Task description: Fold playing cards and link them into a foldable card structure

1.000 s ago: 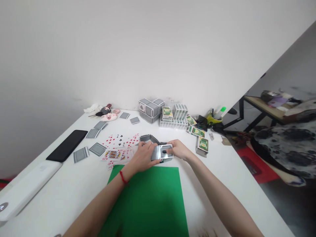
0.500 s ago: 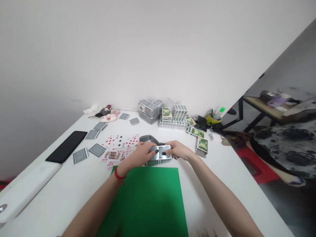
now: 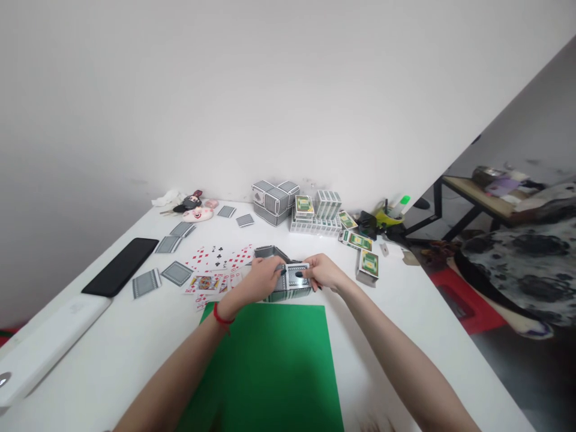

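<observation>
A hollow, box-like structure of playing cards [image 3: 288, 295] stands on the table just beyond a green sheet [image 3: 274, 360]. At its near side, a grey-backed playing card [image 3: 296, 273] lies flat on top. My right hand [image 3: 324, 273] pinches this card at its right end, thumb on its upper face. My left hand [image 3: 265, 277] is closed over the structure's left part, thumb near the card's left end; its fingertips are partly hidden. Loose face-up cards [image 3: 218, 258] are spread left of my left hand.
Behind stands a finished-looking block of cards [image 3: 274, 201] beside stacked card boxes [image 3: 315, 225]. Single card boxes [image 3: 369, 264] lie at right. A black phone [image 3: 120, 267], a white device [image 3: 54, 348] and face-down cards [image 3: 177, 273] occupy the left. Another person sits at far right.
My left hand has drawn its thumb slightly left, baring more of the top card. My right hand stays at the card's right end, its thumb slightly shifted.
</observation>
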`<action>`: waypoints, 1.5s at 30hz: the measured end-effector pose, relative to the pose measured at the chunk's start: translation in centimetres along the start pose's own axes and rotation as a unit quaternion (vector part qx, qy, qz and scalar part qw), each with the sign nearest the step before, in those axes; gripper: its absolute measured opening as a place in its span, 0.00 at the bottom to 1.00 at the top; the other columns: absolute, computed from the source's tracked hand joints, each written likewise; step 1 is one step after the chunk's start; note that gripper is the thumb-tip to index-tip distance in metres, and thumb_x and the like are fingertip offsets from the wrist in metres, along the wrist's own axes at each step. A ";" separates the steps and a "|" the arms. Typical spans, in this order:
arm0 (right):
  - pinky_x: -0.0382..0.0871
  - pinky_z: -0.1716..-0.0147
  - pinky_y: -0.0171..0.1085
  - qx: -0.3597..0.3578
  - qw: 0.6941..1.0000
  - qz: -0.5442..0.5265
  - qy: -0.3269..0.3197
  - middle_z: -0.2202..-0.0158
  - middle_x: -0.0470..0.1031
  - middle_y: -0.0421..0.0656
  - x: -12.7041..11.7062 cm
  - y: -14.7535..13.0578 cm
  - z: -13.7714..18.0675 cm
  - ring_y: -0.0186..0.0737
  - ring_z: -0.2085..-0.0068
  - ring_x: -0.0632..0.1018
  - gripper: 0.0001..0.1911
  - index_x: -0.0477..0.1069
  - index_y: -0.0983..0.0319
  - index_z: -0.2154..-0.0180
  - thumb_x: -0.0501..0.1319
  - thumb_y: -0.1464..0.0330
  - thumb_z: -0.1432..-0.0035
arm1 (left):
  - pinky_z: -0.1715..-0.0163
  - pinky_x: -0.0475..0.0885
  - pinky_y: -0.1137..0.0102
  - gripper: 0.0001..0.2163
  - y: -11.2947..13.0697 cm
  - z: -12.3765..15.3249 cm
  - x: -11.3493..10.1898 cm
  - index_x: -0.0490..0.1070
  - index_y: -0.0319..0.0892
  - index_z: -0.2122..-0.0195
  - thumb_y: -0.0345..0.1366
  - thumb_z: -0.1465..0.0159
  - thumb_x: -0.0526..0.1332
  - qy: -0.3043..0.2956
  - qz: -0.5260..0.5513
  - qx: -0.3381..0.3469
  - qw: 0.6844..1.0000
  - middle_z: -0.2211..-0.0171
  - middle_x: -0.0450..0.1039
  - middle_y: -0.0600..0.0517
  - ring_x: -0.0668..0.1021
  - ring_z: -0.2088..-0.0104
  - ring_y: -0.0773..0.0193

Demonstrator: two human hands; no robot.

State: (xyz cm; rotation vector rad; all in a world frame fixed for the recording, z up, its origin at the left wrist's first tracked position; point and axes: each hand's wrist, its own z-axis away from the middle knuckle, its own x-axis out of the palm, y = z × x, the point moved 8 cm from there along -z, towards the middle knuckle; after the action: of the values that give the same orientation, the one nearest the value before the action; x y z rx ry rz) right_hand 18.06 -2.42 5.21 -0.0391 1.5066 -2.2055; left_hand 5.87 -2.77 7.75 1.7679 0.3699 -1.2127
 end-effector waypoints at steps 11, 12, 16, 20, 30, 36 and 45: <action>0.53 0.92 0.24 -0.008 0.999 -0.010 -0.033 0.94 0.63 0.31 0.8 -0.1 -0.1 0.27 0.91 0.63 0.02 0.65 0.64 0.76 0.58 0.74 0.54 | 0.52 0.61 0.61 0.13 -0.2 0.1 -0.6 0.67 0.43 0.58 0.31 0.37 0.45 -0.046 -0.008 -0.007 0.999 0.62 0.73 0.50 0.72 0.60 0.60; 0.54 0.92 0.24 -0.010 0.999 -0.017 -0.034 0.93 0.64 0.32 0.7 -0.1 -0.1 0.27 0.91 0.64 0.01 0.65 0.64 0.76 0.58 0.74 0.54 | 0.53 0.62 0.62 0.14 -0.3 0.2 -0.9 0.68 0.44 0.58 0.32 0.37 0.45 -0.054 -0.008 -0.008 0.998 0.62 0.74 0.51 0.73 0.60 0.60; 0.59 0.90 0.24 -0.015 0.998 -0.062 -0.012 0.91 0.67 0.34 0.1 0.1 0.1 0.28 0.88 0.68 0.01 0.66 0.65 0.73 0.56 0.74 0.52 | 0.47 0.57 0.61 0.14 -0.6 0.3 -1.8 0.70 0.45 0.61 0.33 0.37 0.46 -0.062 0.002 0.001 0.998 0.62 0.75 0.54 0.73 0.59 0.62; 0.63 0.87 0.25 -0.002 0.994 -0.105 -0.006 0.90 0.69 0.36 0.1 0.5 0.3 0.30 0.87 0.71 0.05 0.69 0.67 0.70 0.55 0.74 0.49 | 0.43 0.51 0.58 0.12 -0.8 0.5 -1.1 0.68 0.45 0.61 0.33 0.38 0.46 -0.062 0.007 -0.005 0.998 0.60 0.74 0.55 0.73 0.57 0.63; 0.66 0.87 0.25 0.041 0.993 -0.104 0.047 0.89 0.71 0.40 0.2 0.5 0.4 0.31 0.86 0.73 0.06 0.67 0.67 0.76 0.56 0.79 0.49 | 0.45 0.50 0.52 0.11 -0.6 0.6 0.7 0.63 0.43 0.60 0.30 0.36 0.43 -0.012 -0.017 -0.008 1.000 0.62 0.72 0.50 0.73 0.59 0.61; 0.64 0.89 0.23 0.050 0.992 -0.103 0.062 0.90 0.71 0.39 0.2 0.4 0.3 0.30 0.87 0.73 0.08 0.68 0.67 0.76 0.55 0.81 0.48 | 0.46 0.51 0.54 0.10 -0.8 0.4 0.8 0.63 0.42 0.61 0.30 0.37 0.44 -0.006 -0.017 -0.004 1.000 0.63 0.72 0.50 0.73 0.59 0.61; 0.64 0.89 0.23 0.053 0.991 -0.104 0.058 0.88 0.72 0.40 0.8 0.3 0.2 0.30 0.87 0.72 0.05 0.67 0.68 0.75 0.56 0.80 0.49 | 0.46 0.52 0.53 0.11 -0.4 0.3 0.7 0.64 0.40 0.60 0.28 0.38 0.45 -0.015 -0.029 -0.019 0.999 0.62 0.72 0.48 0.73 0.58 0.60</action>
State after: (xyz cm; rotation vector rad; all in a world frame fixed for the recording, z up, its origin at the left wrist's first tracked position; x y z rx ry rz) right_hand 17.50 -2.99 4.78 -0.0340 1.5022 -2.4900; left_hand 5.74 -2.95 6.91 1.7152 0.4265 -1.2636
